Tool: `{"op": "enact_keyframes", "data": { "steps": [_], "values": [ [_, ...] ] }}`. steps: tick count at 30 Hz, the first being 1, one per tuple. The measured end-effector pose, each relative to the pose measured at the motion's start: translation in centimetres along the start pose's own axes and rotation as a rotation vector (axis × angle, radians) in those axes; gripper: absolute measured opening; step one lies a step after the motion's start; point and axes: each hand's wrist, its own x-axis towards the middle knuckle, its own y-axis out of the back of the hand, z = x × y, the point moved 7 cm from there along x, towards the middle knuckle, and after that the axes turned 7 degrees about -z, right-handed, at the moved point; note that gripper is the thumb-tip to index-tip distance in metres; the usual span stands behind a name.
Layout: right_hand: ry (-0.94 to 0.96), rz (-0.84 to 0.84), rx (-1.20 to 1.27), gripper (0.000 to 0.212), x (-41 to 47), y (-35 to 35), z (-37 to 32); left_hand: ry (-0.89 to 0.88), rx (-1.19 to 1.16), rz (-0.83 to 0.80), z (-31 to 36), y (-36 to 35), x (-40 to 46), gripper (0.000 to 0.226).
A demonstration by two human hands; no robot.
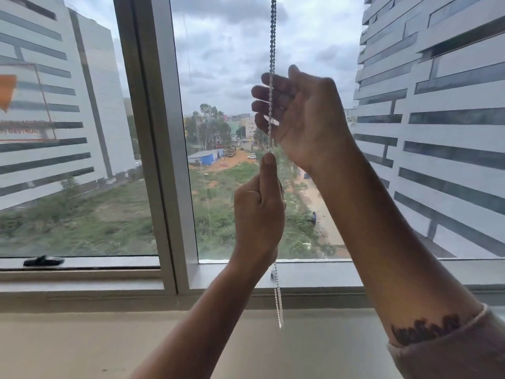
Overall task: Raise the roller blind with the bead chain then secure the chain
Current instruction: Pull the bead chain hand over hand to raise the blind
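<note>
Beyond the wide grey-framed glass window point(153, 138) stand pale office blocks and scrubby ground; no blind fabric shows in view, so it sits above the frame's top edge. My right hand point(306, 116) is up high, fingers loosely curled around the silver beaded metal chain point(272, 50), while my left hand point(258, 212) below pinches it shut between thumb and forefinger. That chain hangs vertically in the centre, its looped end dangling near the beige sill point(109, 337). I judge steady hand-over-hand pulls on one strand, straight down, work best.
</note>
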Motion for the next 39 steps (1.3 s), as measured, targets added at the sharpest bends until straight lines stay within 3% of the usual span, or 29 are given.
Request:
{"op": "enact_keyframes", "data": {
  "steps": [20,29,39],
  "values": [
    [0.143,-0.028,0.078,0.041,1.5,-1.8,-1.5,0.027,-0.007,-0.041,0.2,-0.6,-0.5,0.075],
    [0.099,-0.055,-0.186,0.025,-0.3,1.7,-0.4,0.205,-0.079,-0.196,-1.3,-0.9,-1.2,0.043],
    [-0.009,-0.061,-0.507,0.024,-6.5,7.3,7.7,0.355,0.103,-0.272,-9.5,0.8,-7.2,0.037]
  ]
}}
